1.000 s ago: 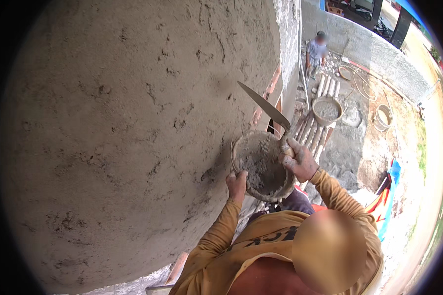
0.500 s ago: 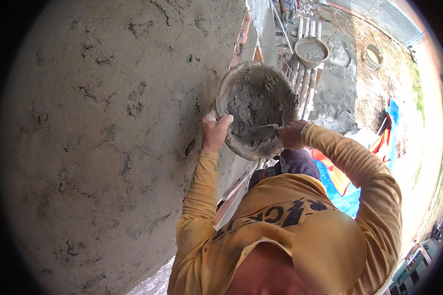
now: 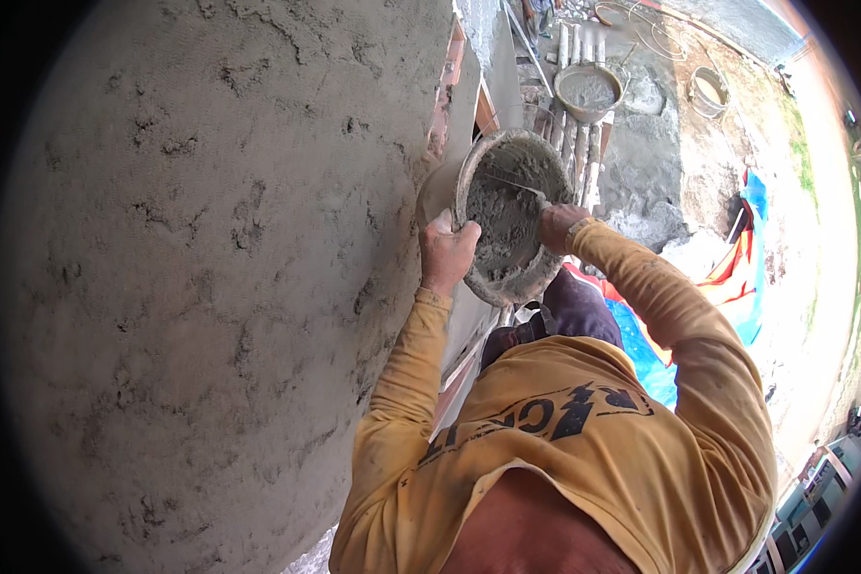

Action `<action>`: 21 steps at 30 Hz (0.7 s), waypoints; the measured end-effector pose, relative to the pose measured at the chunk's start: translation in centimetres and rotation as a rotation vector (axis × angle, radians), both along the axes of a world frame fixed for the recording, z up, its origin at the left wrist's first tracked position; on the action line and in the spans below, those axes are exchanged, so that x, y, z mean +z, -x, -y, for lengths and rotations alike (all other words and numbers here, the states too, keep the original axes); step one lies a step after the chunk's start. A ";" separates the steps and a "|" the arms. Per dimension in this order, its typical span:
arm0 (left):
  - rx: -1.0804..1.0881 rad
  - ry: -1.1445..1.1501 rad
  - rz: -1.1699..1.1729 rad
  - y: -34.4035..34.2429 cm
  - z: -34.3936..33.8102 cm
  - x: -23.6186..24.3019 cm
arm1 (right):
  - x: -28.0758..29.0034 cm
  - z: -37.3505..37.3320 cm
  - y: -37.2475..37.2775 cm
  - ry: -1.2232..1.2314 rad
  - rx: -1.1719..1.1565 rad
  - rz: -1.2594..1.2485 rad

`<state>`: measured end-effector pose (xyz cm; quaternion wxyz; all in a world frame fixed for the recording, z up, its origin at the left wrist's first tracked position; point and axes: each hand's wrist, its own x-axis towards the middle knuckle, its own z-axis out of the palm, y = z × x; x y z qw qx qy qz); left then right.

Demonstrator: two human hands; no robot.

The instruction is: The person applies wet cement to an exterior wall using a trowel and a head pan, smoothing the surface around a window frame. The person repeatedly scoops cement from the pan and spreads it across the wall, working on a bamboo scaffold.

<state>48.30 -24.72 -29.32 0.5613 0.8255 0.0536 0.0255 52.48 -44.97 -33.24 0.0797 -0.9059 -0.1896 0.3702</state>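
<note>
My left hand (image 3: pixel 448 251) grips the rim of a mortar-caked bucket (image 3: pixel 438 194), thumb over the edge. The bucket is tilted so that its mouth leans to the right and its outer side shows on the left, close to the wall. Wet grey mortar (image 3: pixel 499 228) lies inside, coating the inner wall. At the right rim my right hand (image 3: pixel 561 228) is closed round the handle of a trowel (image 3: pixel 518 186). The trowel's thin blade reaches into the bucket over the mortar; the handle is mostly hidden by my fingers.
A rough, freshly plastered wall (image 3: pixel 201 287) fills the left side. Below, a second mortar basin (image 3: pixel 589 114) rests on wooden poles (image 3: pixel 582 158). Farther right stand another bucket (image 3: pixel 708 95) and a blue and orange tarp (image 3: pixel 751 249). Another person (image 3: pixel 539 17) is partly visible at the top.
The bucket has tipped to the right, baring its outer left side. My left hand has shifted right with it. The trowel has moved up from the lower part of the bucket.
</note>
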 end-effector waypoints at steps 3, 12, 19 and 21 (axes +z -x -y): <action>0.042 0.022 0.020 -0.3 0.2 -0.2 | -2.7 -0.9 3.5 0.000 0.137 -0.052; -0.140 -0.268 0.162 -0.6 0.3 0.5 | -1.0 2.9 -3.2 0.006 -0.152 0.140; -0.277 0.056 0.091 -0.4 -0.2 4.8 | -3.0 0.0 5.0 -0.677 -0.374 -0.675; -0.273 0.014 0.072 -0.4 0.0 5.6 | -2.2 -0.9 6.7 -1.004 -0.566 -0.691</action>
